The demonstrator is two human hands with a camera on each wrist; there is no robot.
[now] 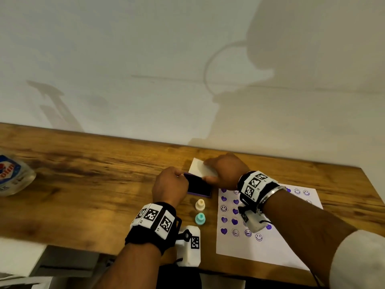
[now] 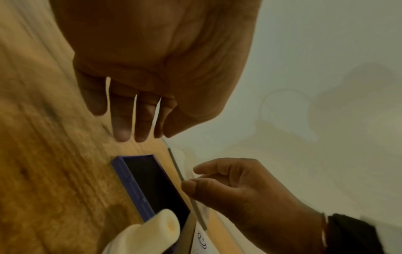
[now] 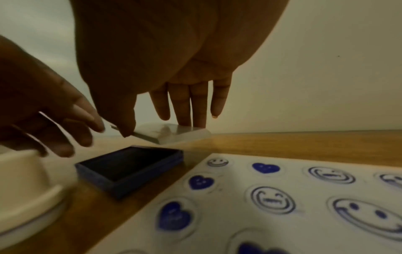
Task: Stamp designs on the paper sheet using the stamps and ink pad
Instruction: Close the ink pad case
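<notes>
The purple ink pad [image 1: 199, 187] [image 2: 152, 185] [image 3: 128, 163] lies uncovered on the wooden table [image 1: 93, 184], its dark pad showing. Just behind it, my right hand [image 1: 225, 172] [image 3: 174, 86] grips the clear lid [image 1: 200, 167] [image 3: 180, 134] between thumb and fingers, low over the table. My left hand [image 1: 170, 184] [image 2: 141, 120] hovers at the pad's left end with loose fingers, its tips by the lid's corner. A cream stamp [image 1: 200, 205] [image 2: 152, 228] and a teal stamp [image 1: 200, 218] stand upright in front of the pad. The paper sheet [image 1: 281, 247] [image 3: 304, 189], at the right, bears purple hearts and smileys.
A plastic bottle [image 1: 12, 174] lies at the table's far left. A plain wall [image 1: 187, 80] rises right behind the table. Bare wood stretches between the bottle and my left hand. The table's front edge runs just below my wrists.
</notes>
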